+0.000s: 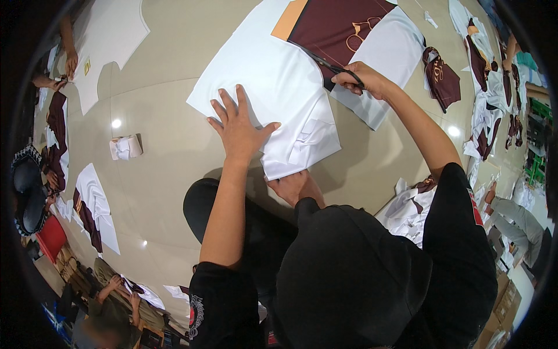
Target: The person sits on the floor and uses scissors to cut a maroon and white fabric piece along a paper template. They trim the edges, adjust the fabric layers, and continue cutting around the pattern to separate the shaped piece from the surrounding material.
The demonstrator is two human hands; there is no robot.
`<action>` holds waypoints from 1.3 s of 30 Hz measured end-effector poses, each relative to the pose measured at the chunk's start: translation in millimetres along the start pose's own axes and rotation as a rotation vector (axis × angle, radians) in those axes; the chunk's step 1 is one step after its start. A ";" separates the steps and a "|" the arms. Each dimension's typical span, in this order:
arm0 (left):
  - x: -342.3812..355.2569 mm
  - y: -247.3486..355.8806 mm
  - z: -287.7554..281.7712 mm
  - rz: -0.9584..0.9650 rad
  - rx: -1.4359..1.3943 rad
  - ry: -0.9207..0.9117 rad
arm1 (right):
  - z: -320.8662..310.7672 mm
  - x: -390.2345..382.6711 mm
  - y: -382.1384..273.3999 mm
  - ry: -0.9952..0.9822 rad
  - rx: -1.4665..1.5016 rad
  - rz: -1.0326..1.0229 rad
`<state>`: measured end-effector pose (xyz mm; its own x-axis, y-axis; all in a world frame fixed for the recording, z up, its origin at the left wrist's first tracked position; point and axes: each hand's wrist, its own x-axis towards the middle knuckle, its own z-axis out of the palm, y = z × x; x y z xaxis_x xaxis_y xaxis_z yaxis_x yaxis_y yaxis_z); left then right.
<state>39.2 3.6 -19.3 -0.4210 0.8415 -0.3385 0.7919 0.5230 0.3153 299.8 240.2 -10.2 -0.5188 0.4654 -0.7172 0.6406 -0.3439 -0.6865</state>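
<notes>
A large white cloth [261,64] lies spread on the floor in front of me, its near right part folded and wrinkled. My left hand [241,125] presses flat on it with the fingers spread. In my right hand [363,80] is a pair of black scissors [317,57], fingers wrapped round the handles. The blades lie along the border between the white cloth and a maroon printed panel [328,29] with an orange strip; whether they are parted I cannot tell. A bare foot [295,187] shows at the cloth's near edge, partly covered by it.
A small rolled bundle [125,147] sits on the tiles to the left. A maroon printed piece [442,80] lies right of the panel. Heaped white and maroon scraps [410,212] are by my right arm. Other people's hands [71,63] work at a white piece [113,35] far left.
</notes>
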 end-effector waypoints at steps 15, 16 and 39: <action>0.6 -1.9 2.8 0.014 0.015 0.021 | -6.3 1.5 -3.8 -0.023 -0.056 0.016; 0.5 -1.8 2.5 0.011 0.015 0.018 | -6.3 1.2 -4.7 -0.022 -0.055 0.020; 0.2 1.8 -2.0 -0.014 -0.021 -0.013 | -7.8 23.4 -25.0 -0.070 -0.058 0.016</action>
<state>39.7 4.9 -17.0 -0.4264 0.8322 -0.3544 0.7762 0.5378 0.3290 276.0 266.1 -8.9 -0.5449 0.4011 -0.7363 0.6803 -0.3019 -0.6679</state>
